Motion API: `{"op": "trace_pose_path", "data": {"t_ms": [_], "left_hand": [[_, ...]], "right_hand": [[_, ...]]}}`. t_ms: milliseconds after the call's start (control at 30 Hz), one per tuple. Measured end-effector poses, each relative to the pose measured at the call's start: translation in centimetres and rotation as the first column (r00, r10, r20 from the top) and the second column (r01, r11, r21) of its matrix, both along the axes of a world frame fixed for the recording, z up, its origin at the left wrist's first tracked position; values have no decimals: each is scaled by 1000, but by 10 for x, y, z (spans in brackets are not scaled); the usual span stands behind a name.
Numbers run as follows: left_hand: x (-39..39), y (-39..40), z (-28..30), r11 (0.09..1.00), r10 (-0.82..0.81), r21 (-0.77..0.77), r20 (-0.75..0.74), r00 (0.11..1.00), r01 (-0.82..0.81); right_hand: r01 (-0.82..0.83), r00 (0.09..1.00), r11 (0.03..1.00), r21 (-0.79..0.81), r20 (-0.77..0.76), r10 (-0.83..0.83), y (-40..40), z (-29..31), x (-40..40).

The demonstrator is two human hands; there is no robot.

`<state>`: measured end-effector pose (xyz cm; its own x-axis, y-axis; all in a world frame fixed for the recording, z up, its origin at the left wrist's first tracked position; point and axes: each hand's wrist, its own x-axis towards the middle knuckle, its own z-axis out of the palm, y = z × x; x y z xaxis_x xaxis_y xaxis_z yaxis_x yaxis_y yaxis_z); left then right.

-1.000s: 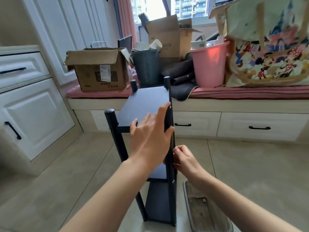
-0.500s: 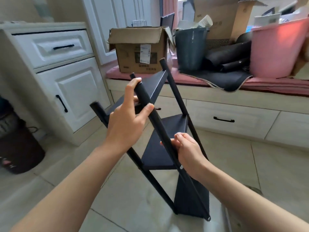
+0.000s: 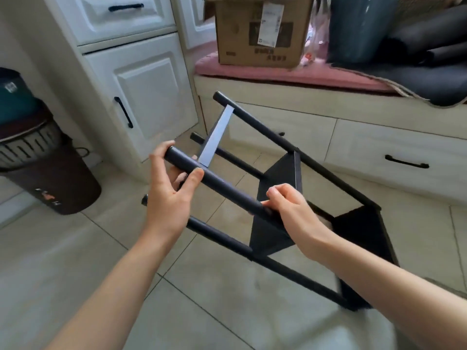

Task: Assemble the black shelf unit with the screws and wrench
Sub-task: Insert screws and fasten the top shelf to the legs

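Above the tiled floor (image 3: 75,261), the black shelf unit (image 3: 285,173) now leans far over toward the white cabinet (image 3: 141,97); only its foot end, away from the cabinet, seems to touch the tiles. A second ago it stood upright, and half a second ago it was only partly tipped, so the person is laying it down. I judge this is to reach joints on another side, because three panels already sit between the four posts. The left hand (image 3: 171,195) grasps the upper end of the nearest post (image 3: 214,184), thumb over it and fingers curled under. The right hand (image 3: 290,208) grips the same post lower down, beside the middle panel (image 3: 283,173). Earlier the left hand rested over the top panel's corner. No screws or wrench are visible now.
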<state>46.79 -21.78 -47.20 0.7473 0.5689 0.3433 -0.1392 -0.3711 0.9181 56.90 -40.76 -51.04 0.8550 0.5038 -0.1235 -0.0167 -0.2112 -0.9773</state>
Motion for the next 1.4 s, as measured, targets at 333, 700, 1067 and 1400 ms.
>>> {"op": "trace_pose_path", "data": {"t_ms": [333, 700, 1067, 1400], "left_hand": [[-52, 8, -137, 928, 157, -336, -33, 987, -159], [-86, 13, -211, 830, 209, -515, -65, 976, -212], [-114, -2, -249, 764, 222, -593, -130, 966, -255], [-122, -5, -264, 689, 193, -672, -188, 963, -269]], "right_hand": [[-149, 988, 971, -188, -69, 138, 18, -81, -15], [-231, 970, 914, -333, -155, 188, 32, -125, -33], [-318, 940, 857, -405, -251, 230, 35, -147, -47], [-348, 929, 834, -427, -278, 246, 37, -162, -47]]}}
